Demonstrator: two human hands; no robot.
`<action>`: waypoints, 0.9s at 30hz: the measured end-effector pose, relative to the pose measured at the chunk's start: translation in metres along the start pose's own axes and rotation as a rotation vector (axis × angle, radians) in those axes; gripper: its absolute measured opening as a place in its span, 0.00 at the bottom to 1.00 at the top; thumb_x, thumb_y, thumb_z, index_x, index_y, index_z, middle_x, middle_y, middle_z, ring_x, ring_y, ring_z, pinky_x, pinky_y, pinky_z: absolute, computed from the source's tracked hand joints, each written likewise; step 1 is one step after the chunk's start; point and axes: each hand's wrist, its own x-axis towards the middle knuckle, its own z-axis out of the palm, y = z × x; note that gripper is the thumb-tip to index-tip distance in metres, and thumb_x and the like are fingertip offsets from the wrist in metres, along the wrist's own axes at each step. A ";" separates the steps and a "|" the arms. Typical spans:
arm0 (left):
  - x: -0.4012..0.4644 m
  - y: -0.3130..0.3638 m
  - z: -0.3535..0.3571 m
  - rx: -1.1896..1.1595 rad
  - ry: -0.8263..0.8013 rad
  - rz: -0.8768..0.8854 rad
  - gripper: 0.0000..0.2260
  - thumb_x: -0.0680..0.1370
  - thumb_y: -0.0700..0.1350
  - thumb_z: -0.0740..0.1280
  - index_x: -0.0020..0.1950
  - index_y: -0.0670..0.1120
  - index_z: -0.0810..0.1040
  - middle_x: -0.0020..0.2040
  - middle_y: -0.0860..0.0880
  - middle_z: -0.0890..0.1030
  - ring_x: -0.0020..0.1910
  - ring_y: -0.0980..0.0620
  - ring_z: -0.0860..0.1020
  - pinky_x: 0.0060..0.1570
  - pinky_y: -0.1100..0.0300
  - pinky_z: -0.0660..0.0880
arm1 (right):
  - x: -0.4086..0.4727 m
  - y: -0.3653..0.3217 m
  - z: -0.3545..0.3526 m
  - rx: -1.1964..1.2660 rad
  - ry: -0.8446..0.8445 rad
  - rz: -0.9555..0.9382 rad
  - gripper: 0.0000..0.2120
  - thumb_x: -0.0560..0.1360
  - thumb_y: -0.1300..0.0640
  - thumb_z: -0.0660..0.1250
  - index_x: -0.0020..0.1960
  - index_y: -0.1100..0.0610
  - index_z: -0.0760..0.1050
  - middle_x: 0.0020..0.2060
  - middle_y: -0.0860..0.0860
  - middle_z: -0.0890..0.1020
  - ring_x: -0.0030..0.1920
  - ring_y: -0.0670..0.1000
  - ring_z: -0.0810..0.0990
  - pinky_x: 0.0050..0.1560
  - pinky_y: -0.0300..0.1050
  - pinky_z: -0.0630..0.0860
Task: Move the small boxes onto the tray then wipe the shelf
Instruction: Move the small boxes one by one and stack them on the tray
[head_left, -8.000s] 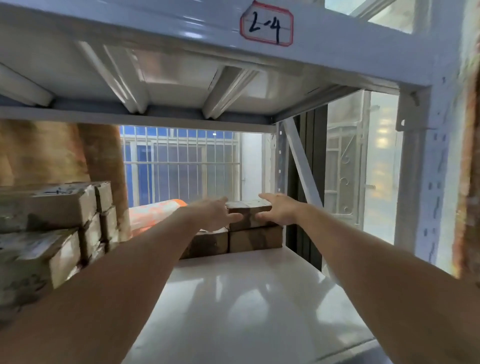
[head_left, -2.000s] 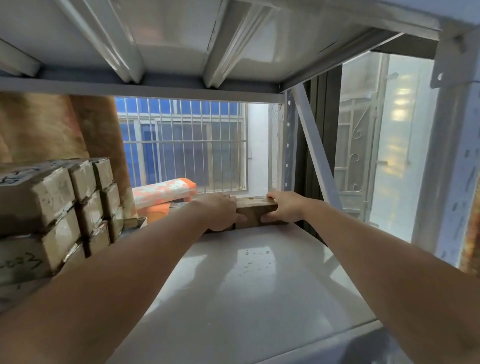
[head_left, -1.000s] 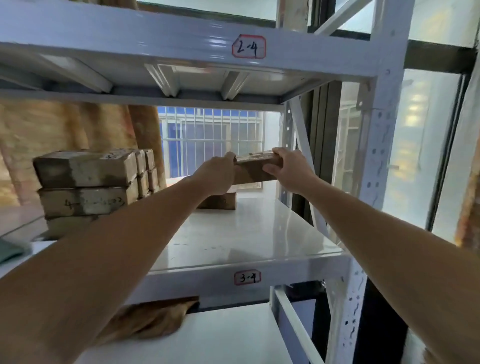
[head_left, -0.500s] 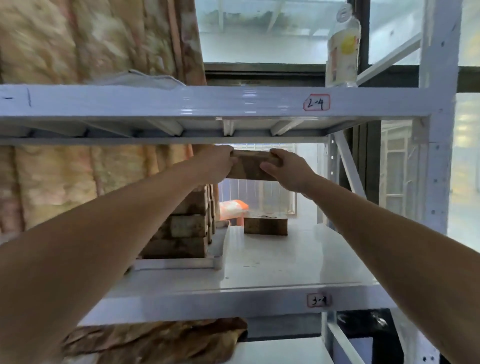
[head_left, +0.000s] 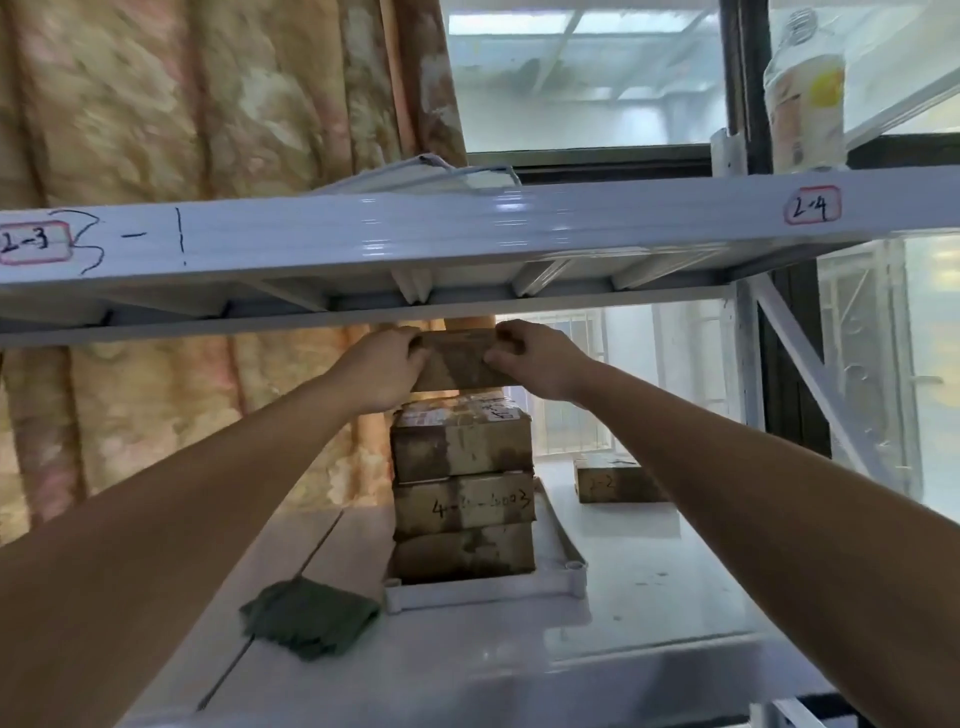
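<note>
- Left hand and right hand each grip an end of the brown cardboard box, just above the three-high stack on the white tray.
- Keep it level, clear the upper shelf beam, lower squarely.

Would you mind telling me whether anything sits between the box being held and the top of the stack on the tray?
Nothing visible does. Both the left hand and right hand hold the box just above the stack on the tray, with only a narrow gap under it. The shelf beam lies close overhead.
</note>
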 end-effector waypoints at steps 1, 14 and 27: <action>0.000 -0.006 0.002 -0.013 0.020 0.004 0.15 0.83 0.49 0.58 0.66 0.45 0.74 0.59 0.42 0.79 0.53 0.44 0.76 0.47 0.55 0.71 | 0.004 -0.002 0.003 -0.004 -0.004 -0.008 0.20 0.78 0.47 0.63 0.66 0.57 0.73 0.56 0.54 0.80 0.54 0.55 0.78 0.54 0.48 0.75; 0.023 -0.040 0.026 -0.045 0.023 -0.023 0.17 0.83 0.53 0.57 0.67 0.48 0.74 0.61 0.44 0.79 0.56 0.45 0.76 0.52 0.53 0.73 | 0.045 0.022 0.016 -0.126 -0.088 -0.032 0.22 0.79 0.47 0.61 0.70 0.55 0.69 0.63 0.57 0.76 0.59 0.57 0.74 0.57 0.47 0.72; 0.040 -0.063 0.060 -0.061 -0.090 -0.092 0.18 0.83 0.54 0.56 0.64 0.45 0.75 0.60 0.44 0.78 0.55 0.46 0.75 0.52 0.53 0.72 | 0.063 0.047 0.045 -0.115 -0.172 -0.009 0.23 0.80 0.44 0.58 0.70 0.55 0.67 0.63 0.56 0.77 0.58 0.56 0.76 0.53 0.47 0.74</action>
